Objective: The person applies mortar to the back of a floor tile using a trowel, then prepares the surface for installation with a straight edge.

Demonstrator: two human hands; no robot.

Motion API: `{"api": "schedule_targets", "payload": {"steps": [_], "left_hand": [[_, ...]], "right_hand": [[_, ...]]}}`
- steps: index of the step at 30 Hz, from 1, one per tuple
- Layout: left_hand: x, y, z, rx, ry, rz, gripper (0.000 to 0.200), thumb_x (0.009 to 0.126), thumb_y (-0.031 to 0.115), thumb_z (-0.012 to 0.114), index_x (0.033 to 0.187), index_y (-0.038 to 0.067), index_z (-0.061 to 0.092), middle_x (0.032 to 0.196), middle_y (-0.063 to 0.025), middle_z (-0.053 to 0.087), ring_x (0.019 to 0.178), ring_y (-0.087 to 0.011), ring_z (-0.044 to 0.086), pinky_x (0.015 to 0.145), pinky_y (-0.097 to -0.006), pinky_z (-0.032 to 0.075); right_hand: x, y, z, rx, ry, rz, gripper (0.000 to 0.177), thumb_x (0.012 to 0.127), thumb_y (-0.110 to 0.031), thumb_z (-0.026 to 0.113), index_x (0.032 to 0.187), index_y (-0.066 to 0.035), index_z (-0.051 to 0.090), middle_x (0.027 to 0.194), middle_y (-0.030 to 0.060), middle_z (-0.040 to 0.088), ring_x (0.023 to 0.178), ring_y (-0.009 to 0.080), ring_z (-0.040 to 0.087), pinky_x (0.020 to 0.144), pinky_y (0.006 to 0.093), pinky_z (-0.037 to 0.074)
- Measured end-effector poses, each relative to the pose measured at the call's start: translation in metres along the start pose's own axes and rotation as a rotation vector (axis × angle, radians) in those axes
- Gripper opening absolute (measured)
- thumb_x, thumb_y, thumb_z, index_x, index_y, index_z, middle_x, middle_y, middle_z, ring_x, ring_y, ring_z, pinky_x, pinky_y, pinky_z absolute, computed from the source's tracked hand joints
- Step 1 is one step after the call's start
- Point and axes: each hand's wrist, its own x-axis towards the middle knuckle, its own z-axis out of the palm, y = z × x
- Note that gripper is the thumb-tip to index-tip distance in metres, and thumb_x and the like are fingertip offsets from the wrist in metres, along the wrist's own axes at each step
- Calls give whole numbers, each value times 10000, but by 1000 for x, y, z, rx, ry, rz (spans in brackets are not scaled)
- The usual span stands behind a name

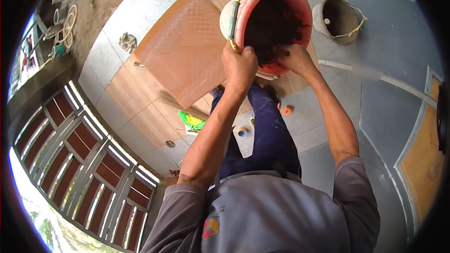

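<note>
Red plastic: the round bucket (305, 18) is being tipped, its near rim being clenched by the left hand (239, 65) and the right hand (296, 59) to steady it.

Smooth red plastic bucket (300, 4), ribbed matt terracotta tile (183, 47), glossy wood-look floor tiles (140, 112).

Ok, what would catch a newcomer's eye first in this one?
The red bucket, tipped so its dark inside faces the camera, is held at its rim by the left hand and right hand at upper centre. Just left of it a large orange-brown tile lies on the floor, and a grey bucket stands at the upper right.
</note>
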Motion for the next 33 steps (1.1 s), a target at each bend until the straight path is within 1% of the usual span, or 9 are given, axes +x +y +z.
{"api": "schedule_targets", "payload": {"steps": [2, 5, 8, 12, 13, 14, 24, 26, 33], "left_hand": [[1, -3, -38, -41, 36, -12, 248, 772, 25, 543, 982, -69, 636, 815, -248, 683, 823, -390, 691, 760, -425, 517], [3, -15, -96, -71, 105, 18, 287, 775, 8, 542, 1034, -60, 645, 872, -219, 707, 862, -334, 703, 781, -399, 523], [6, -39, -155, -150, 169, 49, 309, 775, -4, 545, 1064, -53, 643, 901, -208, 713, 878, -323, 703, 788, -384, 522], [6, -63, -230, -272, 230, -69, 297, 773, -27, 545, 1046, -29, 663, 818, -98, 683, 775, -192, 661, 695, -325, 512], [3, -65, -249, -279, 236, -103, 313, 775, -35, 536, 1063, -14, 657, 803, -56, 649, 704, -136, 608, 617, -292, 482], [2, -72, -265, -319, 259, -99, 301, 763, -36, 540, 1041, -8, 651, 797, -50, 638, 691, -141, 597, 613, -293, 476], [-30, -154, -414, -453, 473, -189, 145, 720, -37, 563, 858, 2, 584, 730, -37, 569, 602, -145, 549, 522, -309, 433], [-30, -170, -430, -454, 556, -266, 186, 705, -48, 562, 886, -7, 570, 742, -48, 566, 591, -154, 545, 523, -320, 442], [-40, -203, -461, -520, 650, -286, 364, 682, -85, 527, 1033, 1, 566, 773, -54, 555, 570, -162, 535, 459, -308, 441]], "right_hand": [[8, -25, 26, 114, -78, -115, 318, 840, -251, 682, 1102, -78, 732, 811, 190, 716, 777, 324, 718, 735, 411, 556], [18, -87, 51, 345, -285, -9, 352, 806, -183, 698, 1111, -9, 723, 734, 121, 709, 624, 197, 676, 619, 339, 545], [16, -142, 73, 427, -462, 95, 363, 776, -159, 700, 1104, -5, 732, 718, 74, 684, 541, 114, 598, 506, 282, 501], [11, -191, 108, 442, -572, 44, 366, 760, -153, 702, 1101, -25, 739, 704, 61, 676, 492, 97, 570, 443, 264, 469], [9, -205, 114, 437, -590, 28, 365, 759, -154, 703, 1100, -27, 739, 702, 58, 675, 495, 96, 572, 446, 262, 474], [6, -217, 121, 432, -610, 12, 365, 758, -155, 705, 1099, -28, 740, 701, 54, 673, 497, 95, 574, 449, 260, 479], [-28, -279, 152, 363, -543, 18, 448, 768, -149, 709, 1172, 41, 683, 669, 38, 617, 490, 84, 547, 453, 243, 447], [-31, -275, 151, 381, -477, 34, 452, 759, -174, 718, 1172, 8, 697, 665, 36, 627, 493, 85, 559, 453, 245, 457], [-1, -235, 174, 321, -230, 129, 398, 775, -198, 701, 1140, -41, 723, 620, 19, 589, 478, 74, 545, 450, 243, 452]]}}
